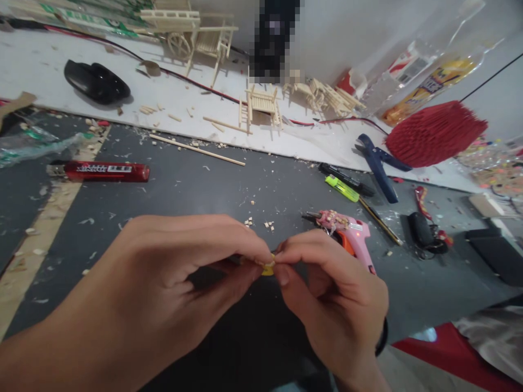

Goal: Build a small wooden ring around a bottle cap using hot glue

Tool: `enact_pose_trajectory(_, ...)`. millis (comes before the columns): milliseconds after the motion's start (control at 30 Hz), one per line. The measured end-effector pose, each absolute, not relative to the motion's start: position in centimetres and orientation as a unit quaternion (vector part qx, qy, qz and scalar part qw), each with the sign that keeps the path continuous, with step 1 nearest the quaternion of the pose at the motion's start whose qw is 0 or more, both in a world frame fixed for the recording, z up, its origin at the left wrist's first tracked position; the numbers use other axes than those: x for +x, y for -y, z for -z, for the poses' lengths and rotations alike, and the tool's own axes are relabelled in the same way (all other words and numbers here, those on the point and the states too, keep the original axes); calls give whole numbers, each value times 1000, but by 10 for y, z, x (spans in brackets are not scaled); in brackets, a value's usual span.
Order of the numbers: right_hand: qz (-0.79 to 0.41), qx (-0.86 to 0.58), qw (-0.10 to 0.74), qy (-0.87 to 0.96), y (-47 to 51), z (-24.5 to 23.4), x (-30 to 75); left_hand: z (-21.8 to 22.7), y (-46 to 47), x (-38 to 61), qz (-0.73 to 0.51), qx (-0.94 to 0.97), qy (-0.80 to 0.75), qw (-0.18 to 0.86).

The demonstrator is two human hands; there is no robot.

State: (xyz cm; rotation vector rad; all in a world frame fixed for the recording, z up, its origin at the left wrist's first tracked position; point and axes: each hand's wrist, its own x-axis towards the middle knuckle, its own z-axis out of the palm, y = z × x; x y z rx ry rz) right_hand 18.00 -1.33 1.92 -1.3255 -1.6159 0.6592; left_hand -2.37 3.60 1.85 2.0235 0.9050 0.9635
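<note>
My left hand [171,283] and my right hand [335,294] meet low in the middle of the view, fingertips pinched together. Between them sits a tiny yellow piece [268,268], mostly hidden by the fingers of both hands. Just behind my right hand a pink hot glue gun [347,231] lies on the dark grey work surface [229,185], its nozzle pointing left. Small wood crumbs [261,223] lie scattered a little beyond my fingertips.
A red lighter [102,172] lies at the left, a long thin wooden stick [196,149] behind it. Small stick-built models [261,103] stand on the white board. Blue cutters [378,163], a green lighter [342,188], a pencil [379,220] and a red paper ornament [435,133] are at the right.
</note>
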Motion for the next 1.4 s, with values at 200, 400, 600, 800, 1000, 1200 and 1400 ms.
enact_pose_trajectory(200, -270, -539, 455, 656, 13, -19, 180, -17, -35, -24, -369, 782, -351, 359)
enact_pose_trajectory(400, -279, -533, 456, 656, 13, -18, 181, -13, -33, -23, -365, 779, -363, 359)
enact_pose_trajectory(600, -289, -524, 463, 654, 13, -16, 181, -17, -36, -22, -359, 785, -358, 356)
enact_pose_trajectory(800, -306, -534, 490, 617, 16, -7, 184, -20, -42, -21, -330, 769, -374, 399)
enact_pose_trajectory(1000, -255, -602, 434, 620, 24, -19, 185, -15, -47, -19, -226, 751, -409, 467)
enact_pose_trajectory(1200, -294, -652, 362, 598, 28, -59, 249, -12, -49, -24, -137, 847, -340, 385)
enact_pose_trajectory(1400, -280, -688, 464, 482, -130, -93, 369, -9, -49, -23, -106, 912, -312, 246)
